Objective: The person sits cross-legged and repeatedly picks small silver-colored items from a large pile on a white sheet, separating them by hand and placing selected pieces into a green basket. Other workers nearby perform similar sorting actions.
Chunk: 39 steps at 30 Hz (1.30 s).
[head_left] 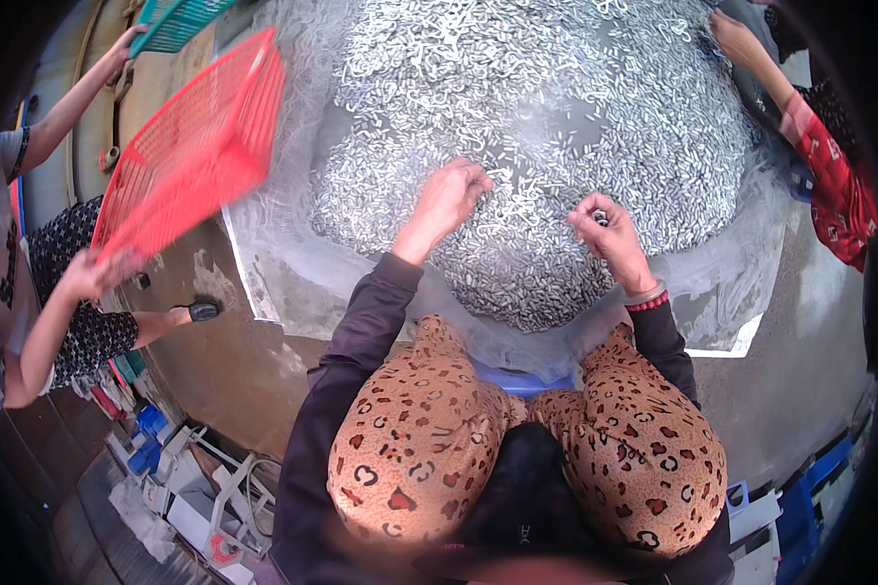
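Observation:
Spread in front of me is a wide heap of small, slim, silvery pieces (546,283), with whitish curled pieces (439,49) among them, thickest toward the far side. I cannot make out their exact kind. My left hand (451,200) is over the near middle of the heap, fingers bent and tips together; whatever they pinch is hidden. To its right, my right hand (610,234), with a red bracelet at the wrist, is curled just above the heap. Its thumb and fingers come together, and anything held is too small to name.
Pale mesh netting (283,195) lies under the heap. At left a person lifts a tilted red plastic basket (195,146) and holds a green basket (176,21). Another person's hand (741,44) reaches in at the upper right. White and blue items (215,497) stand at lower left.

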### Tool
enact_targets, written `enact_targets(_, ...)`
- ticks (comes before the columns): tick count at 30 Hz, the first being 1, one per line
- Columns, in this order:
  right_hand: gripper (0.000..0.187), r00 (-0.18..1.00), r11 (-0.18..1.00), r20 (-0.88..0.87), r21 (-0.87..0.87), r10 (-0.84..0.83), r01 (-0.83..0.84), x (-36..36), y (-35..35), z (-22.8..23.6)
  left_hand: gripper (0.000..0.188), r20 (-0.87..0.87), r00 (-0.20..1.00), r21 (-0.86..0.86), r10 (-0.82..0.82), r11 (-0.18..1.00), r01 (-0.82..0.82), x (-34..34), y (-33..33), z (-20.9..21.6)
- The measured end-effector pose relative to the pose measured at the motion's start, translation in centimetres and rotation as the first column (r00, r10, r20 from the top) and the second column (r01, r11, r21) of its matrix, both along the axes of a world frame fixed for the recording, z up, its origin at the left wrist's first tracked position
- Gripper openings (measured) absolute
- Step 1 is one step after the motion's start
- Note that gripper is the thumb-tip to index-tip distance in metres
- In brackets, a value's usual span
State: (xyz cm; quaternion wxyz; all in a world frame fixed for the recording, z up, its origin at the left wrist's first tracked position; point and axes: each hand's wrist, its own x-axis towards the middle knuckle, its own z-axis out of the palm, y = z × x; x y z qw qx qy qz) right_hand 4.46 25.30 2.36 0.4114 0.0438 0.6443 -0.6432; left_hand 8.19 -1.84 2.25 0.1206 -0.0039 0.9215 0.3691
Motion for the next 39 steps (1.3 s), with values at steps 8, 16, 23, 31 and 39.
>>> enact_targets(8,0.015,0.593,0.826,-0.600,0.517,0.537,-0.225,-2.1,-4.0,-1.8,0.029,0.088,0.953,0.300,0.288,0.905,-0.302,-0.5,0.5,-0.3)
enact_targets(16,0.015,0.292,0.525,-0.458,0.821,0.840,-0.224,-2.9,-4.9,-4.3,0.030,-0.011,1.000,-0.128,0.022,0.992,-0.023,-1.7,1.2,-3.2)
enact_targets(23,0.011,0.994,0.987,0.058,-0.137,0.092,-0.083,-3.5,-0.5,-0.1,0.030,0.012,0.999,0.045,-0.035,0.998,0.034,-3.1,0.9,-2.5)
enact_targets(31,0.015,0.954,0.776,0.268,-0.627,0.132,0.068,-4.1,0.3,1.3,0.019,0.522,0.840,0.847,-0.148,0.202,-0.491,0.9,-1.4,1.7)
enact_targets(39,0.022,0.326,0.808,-0.747,0.474,0.579,-0.349,-4.0,-4.9,-3.5,0.025,0.098,0.986,-0.201,-0.131,0.968,0.149,5.2,1.4,-2.1)
